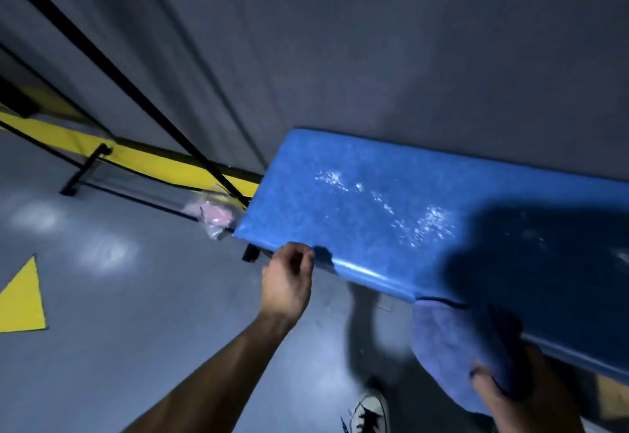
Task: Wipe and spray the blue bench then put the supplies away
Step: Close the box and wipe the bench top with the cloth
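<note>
Glossy blue bench surface [391, 208] speckled with white spray droplets just beyond left hand [287, 281], its fingers loosely curled and holding nothing at the near edge, right hand [490, 386] gripping a purple-blue cloth [452, 347] against the front edge

Head camera, looking steeply down, close over bench [391, 214] corner

Padded blue vinyl bench [391, 214]: stood against a grey wall [374, 41], with white wet speckles across its top. Left hand [287, 281]: fingers curled, at the bench's near front edge, holding nothing visible. Right hand [493, 388]: below the front edge, gripping a blue-purple microfibre cloth [452, 347]. Clear plastic bag with pink contents [212, 211]: on the grey floor [102, 296] beside the bench's left end.
</note>
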A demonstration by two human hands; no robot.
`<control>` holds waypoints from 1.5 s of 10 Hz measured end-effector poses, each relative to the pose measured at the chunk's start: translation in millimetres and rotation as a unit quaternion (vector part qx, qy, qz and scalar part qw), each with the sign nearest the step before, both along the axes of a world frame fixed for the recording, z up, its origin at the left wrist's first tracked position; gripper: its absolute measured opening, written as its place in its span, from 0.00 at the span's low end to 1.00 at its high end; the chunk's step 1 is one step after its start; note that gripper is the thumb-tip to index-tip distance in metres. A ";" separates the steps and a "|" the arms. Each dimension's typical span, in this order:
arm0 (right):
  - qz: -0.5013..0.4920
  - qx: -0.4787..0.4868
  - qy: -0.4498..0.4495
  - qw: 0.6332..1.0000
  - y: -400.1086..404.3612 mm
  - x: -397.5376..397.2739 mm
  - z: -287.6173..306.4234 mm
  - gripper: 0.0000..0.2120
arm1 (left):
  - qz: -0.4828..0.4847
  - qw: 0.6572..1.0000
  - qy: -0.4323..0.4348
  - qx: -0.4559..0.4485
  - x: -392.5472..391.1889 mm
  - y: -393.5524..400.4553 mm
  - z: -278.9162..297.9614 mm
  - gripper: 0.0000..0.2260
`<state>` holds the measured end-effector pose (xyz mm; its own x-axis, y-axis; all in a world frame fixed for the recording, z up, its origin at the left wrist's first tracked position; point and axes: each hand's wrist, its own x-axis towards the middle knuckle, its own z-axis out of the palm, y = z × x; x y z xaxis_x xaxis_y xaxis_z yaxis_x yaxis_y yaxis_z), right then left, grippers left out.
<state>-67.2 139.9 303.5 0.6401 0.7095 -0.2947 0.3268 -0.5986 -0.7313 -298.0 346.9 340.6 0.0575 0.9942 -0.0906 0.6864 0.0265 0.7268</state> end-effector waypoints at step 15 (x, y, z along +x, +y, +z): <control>0.174 -0.106 -0.335 0.920 303.7 -186.3 -42.8 0.28 | 0.028 0.997 -0.041 -0.051 -80.3 207.3 -79.2 0.14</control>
<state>-253.5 443.6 260.7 0.4742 0.8775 -0.0720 0.8600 -0.4792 -0.1753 -378.3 554.2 261.4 0.0133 0.9818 -0.1895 0.6194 0.1407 0.7724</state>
